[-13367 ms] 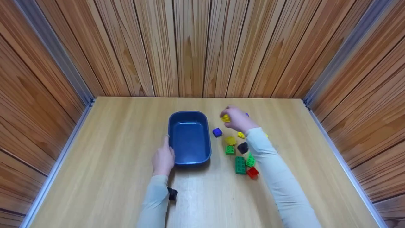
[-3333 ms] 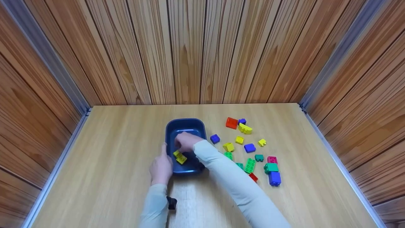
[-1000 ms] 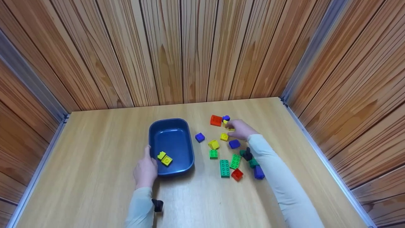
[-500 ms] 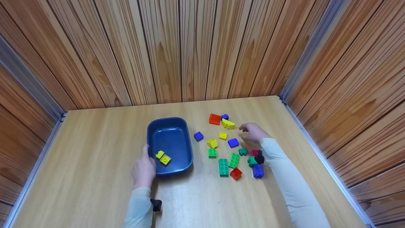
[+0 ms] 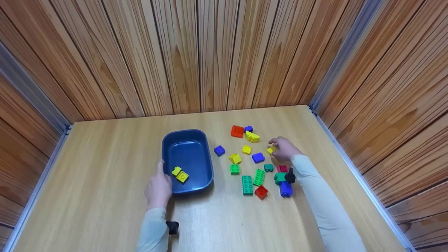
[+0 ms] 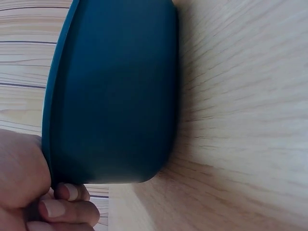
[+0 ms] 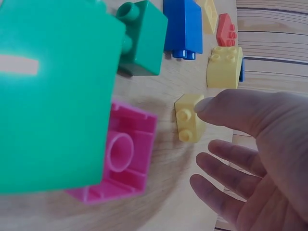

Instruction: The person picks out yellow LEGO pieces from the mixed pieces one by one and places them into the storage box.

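My left hand (image 5: pixel 159 189) grips the near-left rim of a dark blue plastic tub (image 5: pixel 190 131), with thumb and curled fingers (image 6: pixel 72 211) at the rim in the left wrist view. Two yellow toy bricks (image 5: pixel 182 176) lie together inside the tub. Over at the right, my right hand (image 5: pixel 285 148) reaches around a small two-stud yellow brick (image 7: pixel 188 120) on the table. In the right wrist view its thumb overlaps that brick's edge, while the other fingers (image 7: pixel 226 175) are spread apart from it.
Nearer me than the right hand stand a pink brick (image 7: pixel 132 151), a green brick (image 5: pixel 280 178) and a blue brick (image 5: pixel 286 189). A curved yellow brick (image 5: pixel 252 137) and a red brick (image 5: pixel 237 131) lie farther back. Several more bricks lie between tub and right hand. Wood-panelled walls (image 5: pixel 210 56) enclose the table.
Two yellow bricks are in the tub, which held none 13.4 s ago. My right hand has left the tub, passed the curved yellow brick and moved right to the small yellow one. The left hand stays at the rim.
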